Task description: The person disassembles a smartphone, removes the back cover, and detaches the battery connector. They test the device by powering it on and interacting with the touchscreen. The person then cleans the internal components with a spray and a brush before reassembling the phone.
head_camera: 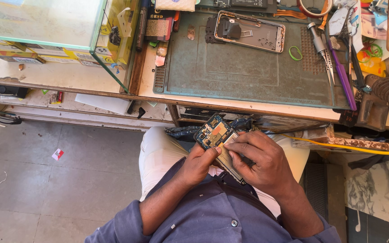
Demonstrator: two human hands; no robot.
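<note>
An opened phone (215,133) with its back off, showing a blue circuit board and metal shields, is held over my lap below the bench edge. My left hand (200,163) grips its lower left side, thumb pressed on the board area. My right hand (258,158) wraps the right side, fingers curled over the phone's lower half and hiding it. On the bench's grey-green work mat (230,67) lies a separate phone frame (251,30) with its inside facing up.
Tweezers (327,63), a purple-handled tool (343,76) and a soldering iron holder (386,90) crowd the mat's right side. A yellow cable (352,147) runs under the bench edge. A glass display case (46,27) stands at left. Grey tiled floor (46,180) is below.
</note>
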